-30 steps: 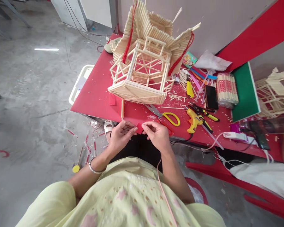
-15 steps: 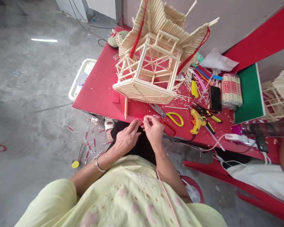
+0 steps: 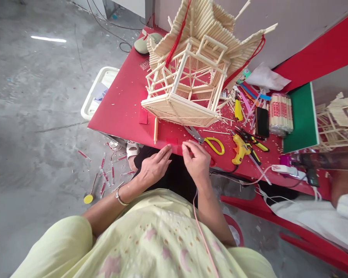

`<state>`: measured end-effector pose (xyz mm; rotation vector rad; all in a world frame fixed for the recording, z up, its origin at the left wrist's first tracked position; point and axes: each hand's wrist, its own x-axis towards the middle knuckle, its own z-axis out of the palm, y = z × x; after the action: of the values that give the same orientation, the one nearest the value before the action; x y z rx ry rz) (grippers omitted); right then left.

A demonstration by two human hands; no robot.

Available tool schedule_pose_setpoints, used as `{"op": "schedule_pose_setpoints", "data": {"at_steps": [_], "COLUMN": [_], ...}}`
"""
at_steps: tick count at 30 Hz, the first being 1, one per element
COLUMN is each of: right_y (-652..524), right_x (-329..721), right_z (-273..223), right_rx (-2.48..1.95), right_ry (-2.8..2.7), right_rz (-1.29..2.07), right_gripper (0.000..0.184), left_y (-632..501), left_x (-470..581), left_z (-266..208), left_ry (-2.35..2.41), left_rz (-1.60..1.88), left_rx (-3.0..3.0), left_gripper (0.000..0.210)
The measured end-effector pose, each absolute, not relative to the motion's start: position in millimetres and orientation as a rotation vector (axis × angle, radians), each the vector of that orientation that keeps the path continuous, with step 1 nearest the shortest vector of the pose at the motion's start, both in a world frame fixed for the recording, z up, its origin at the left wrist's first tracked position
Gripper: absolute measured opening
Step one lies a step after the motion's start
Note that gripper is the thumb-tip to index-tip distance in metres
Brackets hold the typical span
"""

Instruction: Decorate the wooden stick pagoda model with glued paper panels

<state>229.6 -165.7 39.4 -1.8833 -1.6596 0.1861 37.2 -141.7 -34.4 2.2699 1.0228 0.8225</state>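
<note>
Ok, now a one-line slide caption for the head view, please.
Left hand on a small red piece, right hand close by, before a stick-built pavilion model.

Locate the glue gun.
The yellow glue gun lies right of centre in the head view, on the red tabletop, between the scissors and the black-and-yellow pliers.

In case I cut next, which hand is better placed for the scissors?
Probably the right hand: it's nearer the scissors, while the left hand is at a red piece.
</note>
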Motion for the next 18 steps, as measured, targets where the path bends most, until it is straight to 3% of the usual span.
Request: {"op": "schedule_pose_setpoints", "data": {"at_steps": [10, 18], "right_y": [-164.5, -143.5], "right_x": [212.7, 196.0], "right_z": [27.9, 49.9], "right_rx": [-1.889, -1.834], "right_ry": [-2.006, -1.92], "right_rz": [0.188, 0.23], "right_gripper": [0.047, 0.033], "left_y": [-149.5, -153.3], "left_x": [26.5, 26.7], "left_z": [-34.5, -43.7], "left_ry": [0.978, 0.802], "left_rz": [1.034, 1.029], "left_rx": [2.146, 1.946], "left_gripper": [0.027, 0.022]}}
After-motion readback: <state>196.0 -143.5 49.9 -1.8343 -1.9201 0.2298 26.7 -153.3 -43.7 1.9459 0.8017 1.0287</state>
